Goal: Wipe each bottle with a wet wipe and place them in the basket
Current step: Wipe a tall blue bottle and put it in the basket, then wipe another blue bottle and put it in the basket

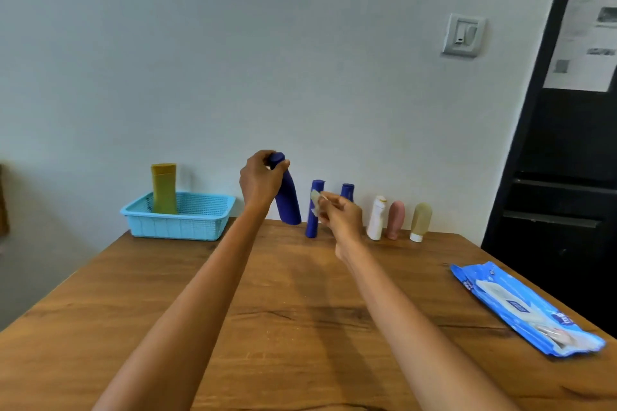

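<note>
Dark blue bottle (287,197); yellow bottle (164,188) in lt blue mesh basket (187,223); brown woodgrain table (133,294).

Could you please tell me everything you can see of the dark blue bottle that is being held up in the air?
The dark blue bottle is a tall, smooth, rounded cylinder, seemingly plastic, narrowing to a cap at the top. It is lifted clear of the table and tilted, base swung to the right. The left hand grips its upper part near the cap. Nothing else touches it.

Dark blue bottle (287,197) tilted, lifted, yellow bottle (164,188) upright in basket (187,227)
</note>
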